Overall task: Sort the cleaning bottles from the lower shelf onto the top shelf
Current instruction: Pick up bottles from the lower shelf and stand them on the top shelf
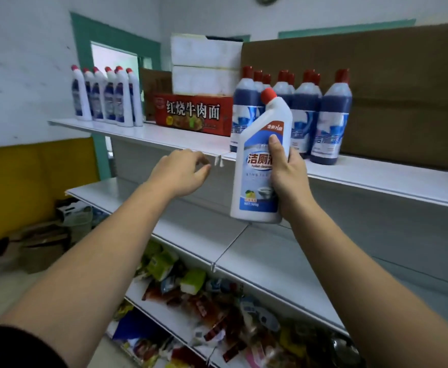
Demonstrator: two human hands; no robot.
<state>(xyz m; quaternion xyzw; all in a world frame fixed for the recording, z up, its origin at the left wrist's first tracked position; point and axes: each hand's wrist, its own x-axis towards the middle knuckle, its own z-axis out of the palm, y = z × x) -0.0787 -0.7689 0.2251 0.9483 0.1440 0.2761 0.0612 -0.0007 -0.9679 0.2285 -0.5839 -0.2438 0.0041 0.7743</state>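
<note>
The right hand (287, 176) grips a bottle (257, 166) (white, red cap, slightly tilted) in the air just before the top shelf's (376, 176) front edge, in front of the blue bottles (331, 120). The left hand (183, 172), fingers loose and holding nothing, hovers near that edge. White bottles (106, 99) stand at its left end.

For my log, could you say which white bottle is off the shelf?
The bottle in the right hand; the other white bottles stand on the top shelf.
</note>
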